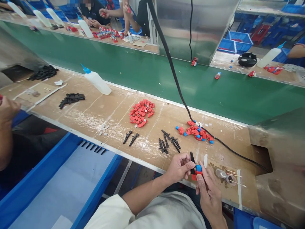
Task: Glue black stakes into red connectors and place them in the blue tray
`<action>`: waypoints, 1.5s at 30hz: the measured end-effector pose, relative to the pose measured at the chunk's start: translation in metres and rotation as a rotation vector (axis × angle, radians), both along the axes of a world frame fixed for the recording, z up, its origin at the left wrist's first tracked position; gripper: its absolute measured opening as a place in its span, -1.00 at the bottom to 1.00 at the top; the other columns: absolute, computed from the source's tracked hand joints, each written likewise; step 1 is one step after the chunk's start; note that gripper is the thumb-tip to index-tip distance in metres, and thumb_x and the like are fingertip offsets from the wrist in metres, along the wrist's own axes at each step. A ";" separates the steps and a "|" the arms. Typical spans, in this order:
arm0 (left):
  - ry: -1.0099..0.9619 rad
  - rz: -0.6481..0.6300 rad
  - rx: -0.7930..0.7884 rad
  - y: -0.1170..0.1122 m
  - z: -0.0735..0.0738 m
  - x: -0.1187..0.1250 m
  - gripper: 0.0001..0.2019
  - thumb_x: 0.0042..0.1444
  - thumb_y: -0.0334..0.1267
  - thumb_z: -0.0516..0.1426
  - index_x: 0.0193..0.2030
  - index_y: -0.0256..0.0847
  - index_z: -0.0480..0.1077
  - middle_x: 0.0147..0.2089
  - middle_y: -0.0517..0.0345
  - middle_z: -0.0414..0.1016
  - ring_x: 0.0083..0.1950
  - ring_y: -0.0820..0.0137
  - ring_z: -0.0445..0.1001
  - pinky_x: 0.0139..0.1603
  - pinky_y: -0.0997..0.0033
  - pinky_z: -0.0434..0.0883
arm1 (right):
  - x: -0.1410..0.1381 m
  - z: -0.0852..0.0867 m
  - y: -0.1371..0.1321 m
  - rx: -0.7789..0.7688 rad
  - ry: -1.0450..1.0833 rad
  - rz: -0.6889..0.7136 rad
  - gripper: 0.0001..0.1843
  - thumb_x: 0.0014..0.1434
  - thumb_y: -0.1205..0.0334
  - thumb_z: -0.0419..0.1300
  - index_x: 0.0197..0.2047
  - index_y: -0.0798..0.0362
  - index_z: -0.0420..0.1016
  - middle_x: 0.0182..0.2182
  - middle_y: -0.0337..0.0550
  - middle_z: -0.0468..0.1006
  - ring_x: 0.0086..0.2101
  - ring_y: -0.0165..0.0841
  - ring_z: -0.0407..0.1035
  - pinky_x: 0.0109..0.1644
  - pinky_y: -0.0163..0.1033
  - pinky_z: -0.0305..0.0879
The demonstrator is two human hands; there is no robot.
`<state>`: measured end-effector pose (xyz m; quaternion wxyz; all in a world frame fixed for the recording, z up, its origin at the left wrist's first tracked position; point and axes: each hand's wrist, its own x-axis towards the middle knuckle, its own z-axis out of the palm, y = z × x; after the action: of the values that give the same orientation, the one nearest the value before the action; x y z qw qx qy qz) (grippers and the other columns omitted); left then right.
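My left hand point(180, 166) pinches a slim black toy gun point(192, 160), held upright at the front edge of the bench. Beside it, my right hand point(209, 187) grips a small red toy piece with a blue block point(198, 168) on top. The gun and the red piece meet or overlap; whether they are joined I cannot tell. Several more black guns point(166, 141) lie just beyond my hands, and two others point(131, 138) rest farther left. A pile of red and blue pieces point(195, 130) is behind my hands. Red blocks point(141, 113) form a heap at mid-bench.
A black cable point(175, 73) hangs down across the bench. A white squeeze bottle point(96, 81) stands toward the back. Small cups point(231, 179) with cotton swabs are at right. A blue bin point(95, 190) sits below left. Another person's hand point(8, 109) is at far left; co-workers sit across the green belt point(143, 74).
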<state>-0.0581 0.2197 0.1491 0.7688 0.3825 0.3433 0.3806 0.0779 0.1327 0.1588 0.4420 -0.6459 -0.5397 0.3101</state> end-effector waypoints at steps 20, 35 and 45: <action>-0.073 -0.039 0.118 0.003 0.013 0.000 -0.39 -0.05 0.36 0.29 -0.38 -0.28 0.54 -0.42 0.08 0.45 -0.51 0.48 0.33 -0.48 0.47 0.30 | 0.000 0.004 -0.004 -0.231 0.551 0.030 -0.40 0.31 -0.31 0.11 -0.01 0.08 0.56 -0.22 0.02 0.58 -0.32 -0.21 0.47 -0.38 -0.21 0.41; -0.194 -0.031 0.080 -0.022 0.014 -0.001 -0.36 -0.04 0.37 0.27 -0.27 -0.28 0.64 -0.17 -0.15 0.55 -0.08 0.12 0.49 0.08 0.15 0.40 | -0.001 0.036 0.012 0.531 -0.752 0.088 -0.71 0.20 0.24 0.28 0.00 -0.01 0.43 -0.42 -0.11 0.53 -0.48 -0.25 0.44 -0.47 -0.22 0.35; -0.074 -0.075 0.123 -0.050 -0.002 -0.006 -0.48 0.05 0.27 0.27 -0.25 -0.22 0.61 -0.16 -0.10 0.58 -0.05 0.12 0.50 0.03 0.19 0.46 | -0.004 0.031 -0.018 0.450 -0.614 0.055 -0.68 0.18 0.21 0.20 0.01 0.05 0.43 -0.37 -0.05 0.57 -0.41 -0.24 0.50 -0.37 -0.19 0.44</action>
<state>-0.0640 0.1695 0.1474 0.7696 0.4273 0.2761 0.3858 0.0739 0.1144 0.1898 0.3823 -0.5808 -0.7186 -0.0123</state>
